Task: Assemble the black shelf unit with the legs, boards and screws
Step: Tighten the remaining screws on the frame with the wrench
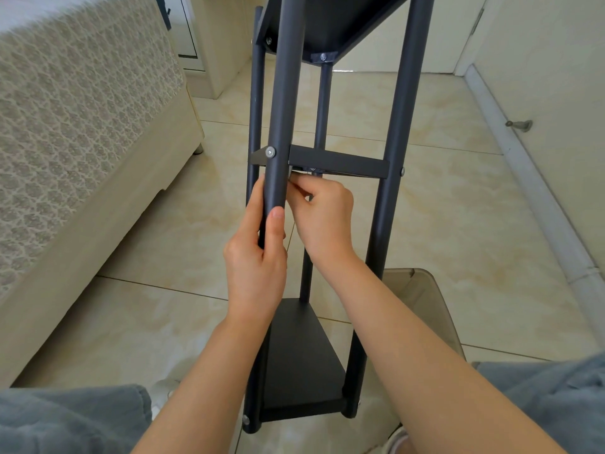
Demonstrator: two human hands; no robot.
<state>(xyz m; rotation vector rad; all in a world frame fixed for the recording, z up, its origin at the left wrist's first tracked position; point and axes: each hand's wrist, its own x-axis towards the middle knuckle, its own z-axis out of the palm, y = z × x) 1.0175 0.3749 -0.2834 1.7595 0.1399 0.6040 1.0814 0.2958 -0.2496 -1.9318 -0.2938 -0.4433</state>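
Observation:
The black shelf unit lies tilted between my knees, its legs running away from me. My left hand (262,253) grips the near left leg (281,103) just below a silver screw (270,152). The middle board (337,160) crosses between the legs right above my hands. My right hand (322,211) has its fingers curled under that board's edge, pinching something small that I cannot make out. A near board (301,355) sits low between my arms, and a far board (330,24) shows at the top. The right leg (399,132) carries a screw at its side.
A bed with a patterned cream cover (75,126) fills the left side. The floor is glossy beige tile (458,208). A white wall and baseboard with a door stop (520,124) run along the right. A translucent grey stool (425,306) stands under my right arm.

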